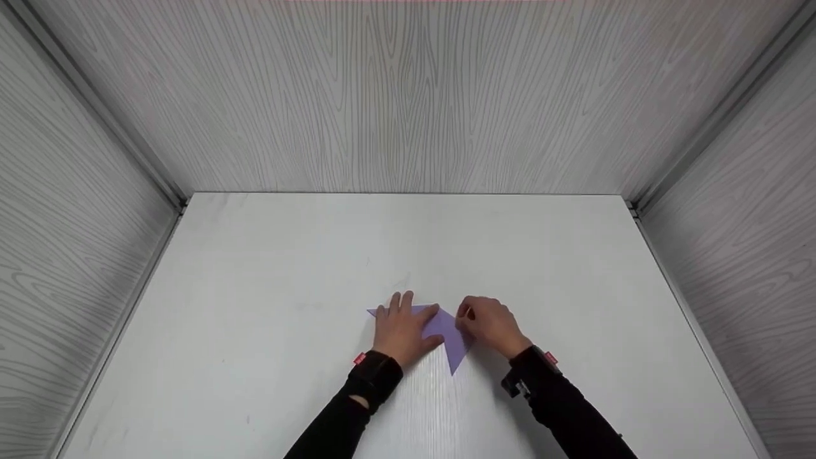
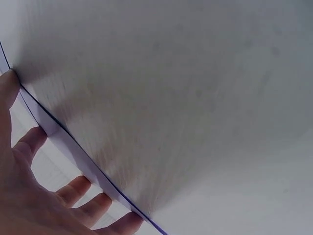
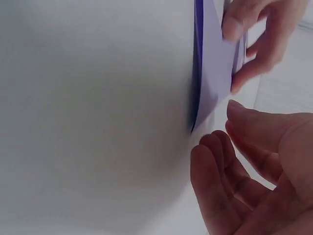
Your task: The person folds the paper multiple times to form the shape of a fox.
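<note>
A folded sheet of purple paper [image 1: 454,347] lies on the white table, with one pointed corner toward the person and another off to the left. My left hand [image 1: 401,333] rests on it with fingers spread, and the left wrist view shows those fingertips along a narrow strip of the paper [image 2: 78,154]. Just off the right side of the paper is my right hand [image 1: 496,326], its fingers loosely bent. In the right wrist view a gap shows between thumb and fingers of the right hand [image 3: 249,166], beside a paper tip [image 3: 208,98], with nothing held.
The white tabletop [image 1: 287,255] stretches out on all sides of the hands. Pale wood-grain panels enclose it: a back wall [image 1: 401,95], a left wall [image 1: 70,223] and a right wall [image 1: 739,223]. Dark bands [image 1: 376,376] are strapped around both wrists.
</note>
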The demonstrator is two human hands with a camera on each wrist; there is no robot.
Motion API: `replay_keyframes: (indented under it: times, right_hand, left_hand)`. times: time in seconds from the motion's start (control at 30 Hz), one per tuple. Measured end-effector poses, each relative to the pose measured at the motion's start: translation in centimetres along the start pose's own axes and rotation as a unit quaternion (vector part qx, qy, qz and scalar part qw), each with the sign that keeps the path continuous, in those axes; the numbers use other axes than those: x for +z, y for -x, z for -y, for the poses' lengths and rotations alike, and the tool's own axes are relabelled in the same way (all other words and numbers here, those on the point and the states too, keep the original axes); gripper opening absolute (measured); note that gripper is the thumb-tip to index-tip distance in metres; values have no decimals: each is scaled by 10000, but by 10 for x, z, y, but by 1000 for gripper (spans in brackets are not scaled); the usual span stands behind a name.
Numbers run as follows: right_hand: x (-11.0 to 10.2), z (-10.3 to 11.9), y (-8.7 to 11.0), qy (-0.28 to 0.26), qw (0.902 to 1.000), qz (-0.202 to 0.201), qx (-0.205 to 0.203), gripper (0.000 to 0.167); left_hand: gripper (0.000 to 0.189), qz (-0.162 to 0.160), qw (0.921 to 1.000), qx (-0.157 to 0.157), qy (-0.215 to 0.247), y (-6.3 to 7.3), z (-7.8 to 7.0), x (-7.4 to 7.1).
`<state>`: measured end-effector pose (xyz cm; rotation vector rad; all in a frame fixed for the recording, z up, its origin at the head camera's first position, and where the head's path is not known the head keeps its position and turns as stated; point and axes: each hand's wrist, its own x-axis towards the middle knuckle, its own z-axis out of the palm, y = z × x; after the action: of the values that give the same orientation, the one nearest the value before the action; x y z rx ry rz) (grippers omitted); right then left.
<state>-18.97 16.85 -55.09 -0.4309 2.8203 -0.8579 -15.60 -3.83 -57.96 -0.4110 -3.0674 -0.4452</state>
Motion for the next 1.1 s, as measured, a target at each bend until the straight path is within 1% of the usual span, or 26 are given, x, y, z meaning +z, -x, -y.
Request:
replay_keyframes:
  times: [0.07, 0.17, 0.37, 0.5, 0.63, 0.73, 0.83, 0.9, 1.0, 1.1]
  right_hand:
    - [5, 7, -4, 77, 9999, 16, -141, 5]
    - [10, 14, -9, 117, 9996, 152, -222, 5]
    - [12, 17, -18, 4, 9990, 400, -199, 10]
    - [12, 16, -22, -80, 9984, 536, -154, 12]
    - [11, 19, -24, -100, 9978, 641, -139, 14]
    - [11, 19, -25, -92, 9973, 716, -145, 15]
    - [11, 19, -25, -112, 9968, 770, -157, 16]
    - [10, 20, -24, -125, 9966, 807, -150, 16]
    - [10, 20, -23, -172, 9962, 847, -76, 16]
    - [10, 21, -22, -245, 9958, 885, 31, 16]
  left_hand:
    - [62, -25, 10000, 0, -2, 0, 1, 2]
    - [61, -55, 10000, 19, 7, -1, 2, 4]
    - [62, -80, 9999, 39, -51, -1, 1, 1]
    - [62, -160, 9998, 67, -91, 0, 2, 0]
    - [69, -152, 9999, 57, 28, 2, 6, 0]
    - [84, -59, 9999, -70, 97, 4, 11, -5]
    - [94, 72, 9995, -305, 60, 5, 18, -11]
    - [93, 153, 9988, -457, 42, 6, 24, -14]
    - [86, 288, 9976, -628, 83, 8, 33, -18]
    - [78, 268, 9972, -689, 82, 10, 38, -20]
